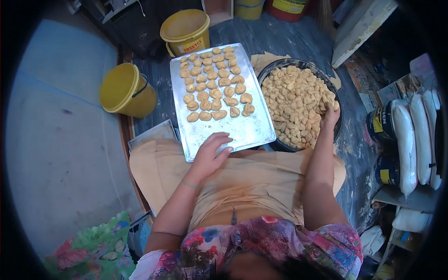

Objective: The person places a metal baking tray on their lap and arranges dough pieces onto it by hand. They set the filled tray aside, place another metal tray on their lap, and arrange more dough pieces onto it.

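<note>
The two hands are apart: the left hand (215, 150) lies at the near edge of the tray, thumb spread a little and its fingers loosely bent over the bare metal, while the right hand (330, 115) is at the right side of the basin, fingers in among the dough lumps. Whether those fingers are closed around one cannot be told.

Largest is the dark, streaked floor (280, 39), on which the basin and buckets stand. Next comes the tan cloth (247, 186) over the person's lap, with the near edge of the tray over it. The silver tray (254, 128) slants slightly, its far and middle parts carrying dough lumps in rough rows, the near strip bare. Just to its right, the black basin (280, 145) holds a deep heap of the same lumps. Beyond the tray's far left corner stands a yellow bucket (186, 46), and to the left another yellow bucket (143, 100). Smallest are the dough lumps (291, 95) themselves, pale brown and uneven, some on the tray touching.

The step in hand appears to be gathering lumps from the basin. The next move seems to call for a light grip and a lift clear of the rim, with the left hand keeping the tray steady.
</note>
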`<state>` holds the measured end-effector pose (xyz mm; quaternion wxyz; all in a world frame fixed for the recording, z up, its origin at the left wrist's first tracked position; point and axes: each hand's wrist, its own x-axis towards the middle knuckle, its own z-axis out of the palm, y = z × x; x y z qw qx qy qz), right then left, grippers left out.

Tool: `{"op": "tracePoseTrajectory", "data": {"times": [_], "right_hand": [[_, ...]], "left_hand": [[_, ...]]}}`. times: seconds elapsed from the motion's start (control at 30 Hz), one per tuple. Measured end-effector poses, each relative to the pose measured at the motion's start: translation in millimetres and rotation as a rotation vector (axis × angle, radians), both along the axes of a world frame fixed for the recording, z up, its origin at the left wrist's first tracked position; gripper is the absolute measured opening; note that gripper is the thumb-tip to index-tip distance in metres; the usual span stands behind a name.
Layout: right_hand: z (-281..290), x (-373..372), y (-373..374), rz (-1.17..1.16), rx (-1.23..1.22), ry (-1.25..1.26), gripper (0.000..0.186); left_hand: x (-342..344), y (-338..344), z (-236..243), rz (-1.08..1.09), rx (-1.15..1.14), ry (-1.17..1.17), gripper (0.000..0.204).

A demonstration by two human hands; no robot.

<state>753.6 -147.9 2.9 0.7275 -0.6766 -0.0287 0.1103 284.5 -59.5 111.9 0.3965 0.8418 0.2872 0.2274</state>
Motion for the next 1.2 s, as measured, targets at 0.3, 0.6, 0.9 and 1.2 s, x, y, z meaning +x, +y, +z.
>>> {"op": "tracePoseTrajectory", "data": {"times": [0.3,0.6,0.9,1.2], "right_hand": [[126,-220,17,0.741,0.322,-0.011,0.038],[86,-386,18,1.283,-0.154,-0.901,0.053],[129,-384,74,1.467,-0.005,-0.631,0.061],[73,-350,191,1.194,-0.496,-1.045,0.026]], "left_hand": [[-5,-41,-1,0.214,-0.994,-0.604,0.045],[-39,-15,-41,0.279,-1.54,-0.979,0.053],[-56,14,-43,0.369,-1.544,-1.187,0.05],[-51,36,-48,0.324,-1.5,-1.352,0.05]]}}
